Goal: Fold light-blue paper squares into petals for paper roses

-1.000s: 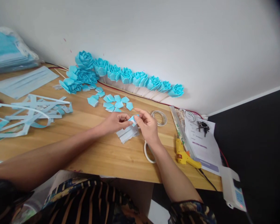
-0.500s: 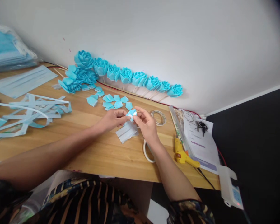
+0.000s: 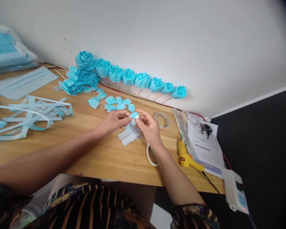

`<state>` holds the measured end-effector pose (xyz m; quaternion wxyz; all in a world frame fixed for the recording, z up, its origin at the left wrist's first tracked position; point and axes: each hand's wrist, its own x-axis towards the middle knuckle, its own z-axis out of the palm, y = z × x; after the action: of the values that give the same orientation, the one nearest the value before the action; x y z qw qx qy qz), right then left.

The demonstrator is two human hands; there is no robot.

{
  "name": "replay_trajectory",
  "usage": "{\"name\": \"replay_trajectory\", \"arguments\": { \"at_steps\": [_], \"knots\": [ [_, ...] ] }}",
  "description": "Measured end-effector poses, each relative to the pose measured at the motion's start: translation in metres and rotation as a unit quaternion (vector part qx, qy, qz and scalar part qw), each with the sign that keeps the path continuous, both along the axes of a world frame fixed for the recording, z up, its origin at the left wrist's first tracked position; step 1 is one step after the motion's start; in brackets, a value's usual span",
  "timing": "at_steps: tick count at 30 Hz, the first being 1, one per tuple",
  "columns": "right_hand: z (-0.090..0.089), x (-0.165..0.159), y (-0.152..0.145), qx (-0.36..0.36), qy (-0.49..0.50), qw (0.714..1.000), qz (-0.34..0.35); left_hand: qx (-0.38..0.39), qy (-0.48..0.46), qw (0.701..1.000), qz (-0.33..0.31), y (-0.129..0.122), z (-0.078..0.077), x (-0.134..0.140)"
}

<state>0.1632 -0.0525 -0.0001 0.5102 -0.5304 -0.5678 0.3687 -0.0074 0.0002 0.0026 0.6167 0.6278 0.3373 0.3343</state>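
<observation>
A small folded blue petal (image 3: 134, 117) with a white patch is pinched between my two hands above the table. My left hand (image 3: 116, 121) grips its left side with thumb and fingers; my right hand (image 3: 149, 125) has the right side. Just beneath them lies a pale pleated piece of mask fabric (image 3: 129, 136), partly covered by the fingers. Several folded blue petals (image 3: 120, 106) are spread on the wood just beyond my hands. A roll of white tape (image 3: 149, 156) sits under my right wrist, partly hidden by it.
Blue fabric flowers (image 3: 142, 80) on sticks lean along the wall. Cut strips (image 3: 35, 116) are heaped at left, near a flat mask (image 3: 23, 82) and a bag of masks (image 3: 9, 51). At right are another tape roll (image 3: 166, 118), a yellow glue gun (image 3: 184, 156), papers (image 3: 201, 140) and keys (image 3: 207, 128).
Both hands keep their pinch on the petal, which has shifted and turned only very slightly. Nothing else on the table has moved.
</observation>
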Motion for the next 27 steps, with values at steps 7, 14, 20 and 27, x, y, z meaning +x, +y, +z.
{"name": "replay_trajectory", "arguments": {
  "at_steps": [7, 14, 20, 27],
  "knots": [
    [-0.0003, 0.0008, -0.0004, -0.004, -0.004, 1.0, -0.006, 0.006, -0.01, 1.0, -0.011, 0.0021, -0.003, -0.001],
    [-0.0006, 0.0007, 0.0005, -0.001, 0.006, 1.0, -0.007, 0.006, -0.003, 1.0, -0.01, 0.0031, -0.0045, -0.0013],
    [-0.0021, 0.0016, 0.0008, 0.001, 0.007, 1.0, -0.005, 0.018, -0.001, 1.0, -0.007, 0.0015, -0.0007, -0.0025],
    [-0.0027, 0.0019, 0.0009, -0.003, 0.005, 1.0, -0.013, 0.004, 0.021, 0.999, -0.049, 0.0004, -0.0006, 0.0008]
  ]
}}
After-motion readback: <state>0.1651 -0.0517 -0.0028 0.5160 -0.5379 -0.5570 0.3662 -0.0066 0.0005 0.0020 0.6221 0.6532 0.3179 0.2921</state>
